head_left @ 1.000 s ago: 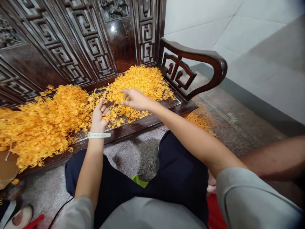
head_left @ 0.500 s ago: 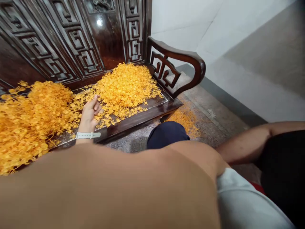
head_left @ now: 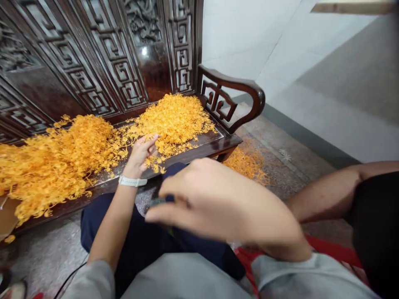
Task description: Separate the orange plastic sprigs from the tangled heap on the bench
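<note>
My left hand (head_left: 144, 153), with a pale watch band on its wrist, is closed by the bench edge. A small orange artificial flower sprig (head_left: 156, 163) hangs from its fingers. My right hand (head_left: 199, 199) is close to the camera, over my lap, and blurred. Its thumb and forefinger stand apart with nothing visible between them; the other fingers are mostly hidden. Behind my left hand, a heap of orange artificial flower pieces (head_left: 177, 118) covers the bench's right end. A second, larger orange heap (head_left: 71, 153) spreads along the left.
The dark carved wooden bench (head_left: 205, 143) has a curved armrest (head_left: 257, 99) at its right end. Orange scraps (head_left: 249, 162) lie on the floor beside it. Another person's arm (head_left: 327, 191) is at the right. A cardboard piece (head_left: 6, 218) shows at the left edge.
My right hand and forearm, which filled the lower view as a blur, have drawn back over my lap. My left hand appears farther right and lower, and the camera view has shifted.
</note>
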Available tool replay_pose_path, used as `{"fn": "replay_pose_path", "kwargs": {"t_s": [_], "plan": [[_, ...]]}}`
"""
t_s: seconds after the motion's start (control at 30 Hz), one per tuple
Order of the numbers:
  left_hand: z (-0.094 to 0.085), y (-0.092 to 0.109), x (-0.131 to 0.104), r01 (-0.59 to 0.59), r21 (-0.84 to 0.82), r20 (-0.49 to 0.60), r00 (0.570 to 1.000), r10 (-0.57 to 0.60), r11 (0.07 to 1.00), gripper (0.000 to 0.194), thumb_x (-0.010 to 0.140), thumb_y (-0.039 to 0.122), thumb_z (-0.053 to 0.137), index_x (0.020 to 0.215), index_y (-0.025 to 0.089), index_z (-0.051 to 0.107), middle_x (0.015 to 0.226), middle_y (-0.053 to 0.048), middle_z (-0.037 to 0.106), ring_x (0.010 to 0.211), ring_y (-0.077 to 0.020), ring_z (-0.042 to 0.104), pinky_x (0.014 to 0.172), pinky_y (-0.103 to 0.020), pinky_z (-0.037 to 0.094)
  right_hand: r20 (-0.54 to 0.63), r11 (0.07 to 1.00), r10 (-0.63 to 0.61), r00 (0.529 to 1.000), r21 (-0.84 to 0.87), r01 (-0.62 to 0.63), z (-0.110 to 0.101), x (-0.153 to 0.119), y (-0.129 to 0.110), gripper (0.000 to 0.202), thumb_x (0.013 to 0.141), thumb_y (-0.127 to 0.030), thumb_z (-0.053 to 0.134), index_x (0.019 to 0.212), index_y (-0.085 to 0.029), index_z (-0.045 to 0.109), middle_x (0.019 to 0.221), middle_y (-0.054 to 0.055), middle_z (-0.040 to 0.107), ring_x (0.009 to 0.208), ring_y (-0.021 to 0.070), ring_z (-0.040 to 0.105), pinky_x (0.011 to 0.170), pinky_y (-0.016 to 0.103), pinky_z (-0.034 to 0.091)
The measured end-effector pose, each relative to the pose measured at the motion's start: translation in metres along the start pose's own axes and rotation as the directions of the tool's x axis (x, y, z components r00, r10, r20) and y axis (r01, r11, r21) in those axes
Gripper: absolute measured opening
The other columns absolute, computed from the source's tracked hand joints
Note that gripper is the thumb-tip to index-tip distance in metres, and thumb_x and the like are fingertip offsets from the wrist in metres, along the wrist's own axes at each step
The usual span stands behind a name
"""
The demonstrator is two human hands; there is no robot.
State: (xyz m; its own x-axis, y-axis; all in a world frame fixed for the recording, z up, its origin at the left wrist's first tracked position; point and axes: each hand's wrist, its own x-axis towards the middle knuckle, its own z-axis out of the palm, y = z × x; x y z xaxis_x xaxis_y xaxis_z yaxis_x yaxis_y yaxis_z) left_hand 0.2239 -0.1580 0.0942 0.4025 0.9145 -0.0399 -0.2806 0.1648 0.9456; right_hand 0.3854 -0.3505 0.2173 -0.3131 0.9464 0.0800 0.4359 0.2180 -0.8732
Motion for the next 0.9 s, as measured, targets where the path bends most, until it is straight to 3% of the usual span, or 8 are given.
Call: {"fn": "replay_pose_path", "kwargs": {"t_s": [0.03,0.13,0.2,0.3,0.4,0.57,0.77,0.9], "plan": [[0.008,0.001,-0.007,0.022,-0.01,0.03,0.999,-0.021,1.0,0.032,0.082,0.032,0.092,0.08,0.014,0.067,0.054,0.009,0.036,0.045,-0.0041,0.028,0.043,-0.02,0.025,0.009,1.0,-0.011,1.0,-0.022,0.011,-0.006,0.008,0.016,0.047,0.097,-0.055,0.071,0.061,-0.025,0.064,0.059,0.001,0.061,0.055,0.0145,0.049,0.057,0.035,0.035],[0.03,0.0,-0.023,0.081,-0.001,0.142,0.987,-0.08,0.997,0.04,0.081,0.036,0.093,0.071,0.017,0.058,0.052,0.008,0.036,0.043,-0.0042,0.027,0.042,-0.02,0.023,-0.313,0.971,0.14,0.939,0.232,-0.067,-0.013,0.036,0.078,0.049,0.1,-0.068,0.057,0.08,-0.024,0.065,0.069,0.001,0.064,0.055,0.0126,0.051,0.053,0.031,0.04],[0.04,-0.003,-0.029,0.108,0.044,0.205,0.972,-0.115,0.993,0.041,0.08,0.038,0.093,0.071,0.018,0.058,0.052,0.008,0.036,0.042,-0.0043,0.026,0.042,-0.021,0.022,-0.373,0.885,0.24,0.896,0.464,-0.044,-0.005,0.052,0.114,0.05,0.094,-0.074,0.061,0.1,-0.025,0.064,0.078,0.002,0.067,0.057,0.0131,0.054,0.051,0.03,0.043],[0.044,-0.006,-0.033,0.106,0.086,0.236,0.964,-0.123,0.991,0.033,0.075,0.036,0.097,0.085,0.018,0.071,0.058,0.007,0.04,0.044,-0.0047,0.027,0.042,-0.022,0.021,-0.461,0.833,0.267,0.846,0.552,0.038,0.007,0.062,0.143,0.051,0.09,-0.076,0.064,0.096,-0.026,0.057,0.077,0.002,0.063,0.06,0.0147,0.056,0.055,0.031,0.049],[0.034,-0.007,-0.031,0.103,0.057,0.232,0.966,-0.114,0.993,0.038,0.073,0.034,0.098,0.103,0.019,0.079,0.063,0.005,0.042,0.047,-0.005,0.028,0.043,-0.022,0.02,-0.612,0.861,0.291,0.736,0.503,0.078,0.002,0.053,0.153,0.048,0.093,-0.074,0.06,0.088,-0.028,0.049,0.073,0.0,0.055,0.059,0.0154,0.053,0.056,0.032,0.049],[0.009,-0.016,-0.014,0.14,-0.095,0.216,0.969,-0.117,0.986,0.033,0.082,0.044,0.092,0.095,0.016,0.079,0.071,0.001,0.05,0.046,-0.0033,0.028,0.039,-0.02,0.016,-0.746,0.885,0.297,0.597,0.45,0.122,-0.025,0.019,0.162,0.041,0.09,-0.064,0.069,0.086,-0.029,0.049,0.07,-0.002,0.05,0.054,0.0138,0.049,0.052,0.031,0.044],[-0.003,-0.032,0.006,0.163,-0.178,0.089,0.985,-0.15,0.97,0.037,0.09,0.048,0.086,0.096,0.013,0.079,0.099,-0.014,0.071,0.056,-0.0104,0.06,0.033,-0.018,0.021,-0.751,0.944,0.303,0.587,0.32,-0.077,-0.025,-0.012,0.154,0.035,0.095,-0.062,0.057,0.094,-0.029,0.045,0.095,0.006,0.071,0.078,0.0192,0.072,0.062,0.034,0.056],[0.008,-0.038,-0.005,0.096,-0.114,0.079,0.993,-0.088,0.989,0.032,0.089,0.042,0.087,0.097,0.011,0.081,0.093,-0.014,0.072,0.05,-0.0089,0.055,0.033,-0.019,0.023,-0.763,0.939,0.317,0.563,0.338,-0.07,-0.007,0.001,0.151,0.028,0.098,-0.055,0.058,0.098,-0.029,0.048,0.102,0.008,0.076,0.083,0.0185,0.075,0.068,0.034,0.061]]}}
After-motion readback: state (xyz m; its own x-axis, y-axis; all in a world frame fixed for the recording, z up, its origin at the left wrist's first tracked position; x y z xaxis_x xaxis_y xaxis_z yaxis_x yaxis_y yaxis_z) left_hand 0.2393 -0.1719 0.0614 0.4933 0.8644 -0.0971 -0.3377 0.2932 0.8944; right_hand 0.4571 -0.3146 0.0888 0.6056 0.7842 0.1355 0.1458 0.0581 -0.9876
